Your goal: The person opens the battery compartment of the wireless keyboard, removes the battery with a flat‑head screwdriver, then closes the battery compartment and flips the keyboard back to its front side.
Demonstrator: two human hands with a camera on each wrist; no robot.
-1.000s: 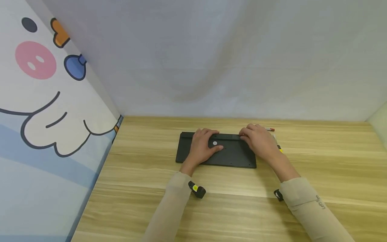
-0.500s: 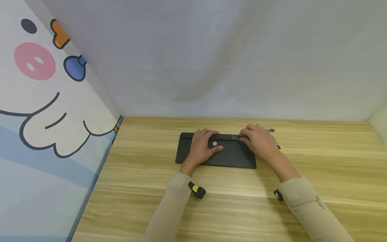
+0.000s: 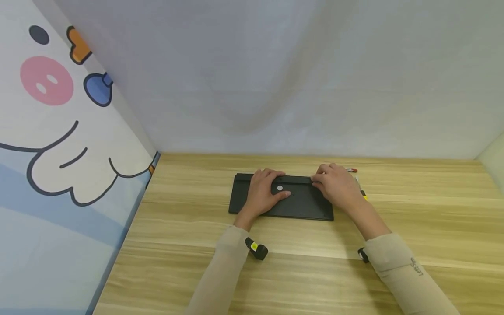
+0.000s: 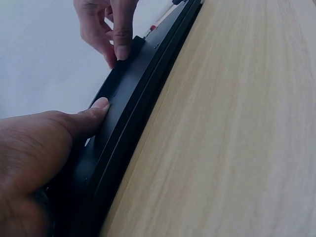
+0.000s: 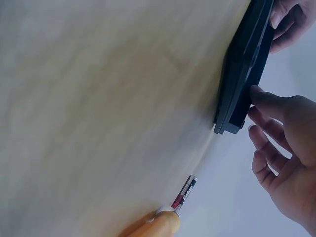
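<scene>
A black keyboard lies underside up on the wooden table, a raised ridge along its far edge and a round white sticker on its back. My left hand holds it left of the middle, fingers bent over the far edge and thumb flat on the back. In the left wrist view that thumb presses the dark casing. Towards the right end, my right hand pinches the ridge between thumb and fingertips. The right wrist view shows the right thumb on the keyboard's back, other fingers curled below it.
Beyond the right hand lies a battery with a red, black and white wrapper. Near it a slim tool with a black and yellow handle is partly hidden by the hand. A pale curtain hangs behind the table.
A lighter grey patch on the ridge beside my right fingertips no longer shows; the ridge looks evenly dark there. My right fingers have shifted slightly. The left hand and keyboard stay put.
</scene>
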